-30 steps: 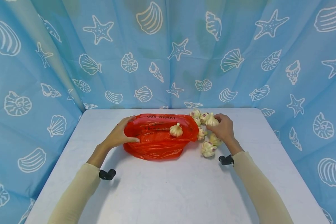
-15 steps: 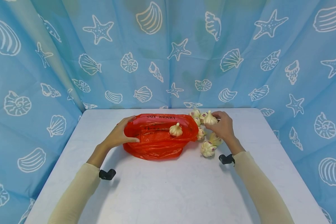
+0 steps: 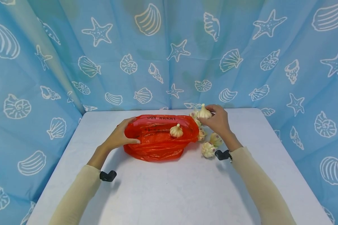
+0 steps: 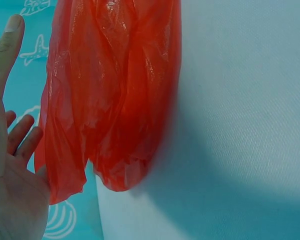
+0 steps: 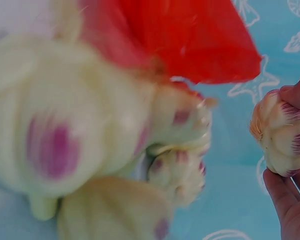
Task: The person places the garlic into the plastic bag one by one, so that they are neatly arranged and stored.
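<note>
A red plastic bag [image 3: 155,151] lies on the table with its mouth spread. My left hand [image 3: 116,134] is at its left end, thumb apart from the fingers and lying along the near rim; in the left wrist view the thumb [image 4: 5,55] is straight beside the bag. One pale garlic bulb [image 3: 176,131] sits in the bag's mouth toward the right. Just beyond the bag's right end, my right hand [image 3: 218,120] pinches another garlic bulb [image 5: 285,132] between thumb and fingers, raised off the table. Below it, several more bulbs [image 3: 209,149] lie grouped beside the bag.
The white table [image 3: 163,193] stretches toward me in front of the bag. A blue curtain [image 3: 157,78] with white shell and starfish prints hangs behind and on both sides. Loose garlic bulbs [image 5: 177,177] stand close under the right hand.
My right hand has lifted the garlic bulb and carried it left and slightly up, toward the bag. The left hand, the bag and the bulb in it keep their places.
</note>
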### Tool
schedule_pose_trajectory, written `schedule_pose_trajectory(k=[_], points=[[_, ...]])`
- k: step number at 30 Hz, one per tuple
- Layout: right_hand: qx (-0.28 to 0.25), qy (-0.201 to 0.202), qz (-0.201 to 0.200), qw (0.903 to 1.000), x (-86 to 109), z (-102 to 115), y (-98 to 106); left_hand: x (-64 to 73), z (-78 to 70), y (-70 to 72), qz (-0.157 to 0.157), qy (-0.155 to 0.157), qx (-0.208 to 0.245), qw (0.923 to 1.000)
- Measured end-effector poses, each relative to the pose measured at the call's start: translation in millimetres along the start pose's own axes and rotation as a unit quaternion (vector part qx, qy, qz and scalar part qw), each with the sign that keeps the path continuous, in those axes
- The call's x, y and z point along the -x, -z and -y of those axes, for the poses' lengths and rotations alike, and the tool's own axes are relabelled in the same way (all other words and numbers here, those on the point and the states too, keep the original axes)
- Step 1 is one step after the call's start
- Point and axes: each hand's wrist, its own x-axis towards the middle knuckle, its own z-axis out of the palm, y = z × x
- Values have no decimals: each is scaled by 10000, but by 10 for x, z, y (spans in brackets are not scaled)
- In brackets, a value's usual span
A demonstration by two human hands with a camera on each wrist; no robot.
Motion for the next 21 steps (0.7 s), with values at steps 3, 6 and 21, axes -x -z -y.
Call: schedule_pose_trajectory(k=[3, 6, 21], points=[[-97, 91, 17, 9999, -23, 94, -50, 6, 10, 7, 0, -7, -5, 10000], [-220, 219, 33, 9995, -51, 191, -108, 8, 29, 7, -6, -13, -31, 10000], [-514, 290, 418, 9974, -158, 708, -521, -38, 31, 8, -91, -72, -69, 9999]])
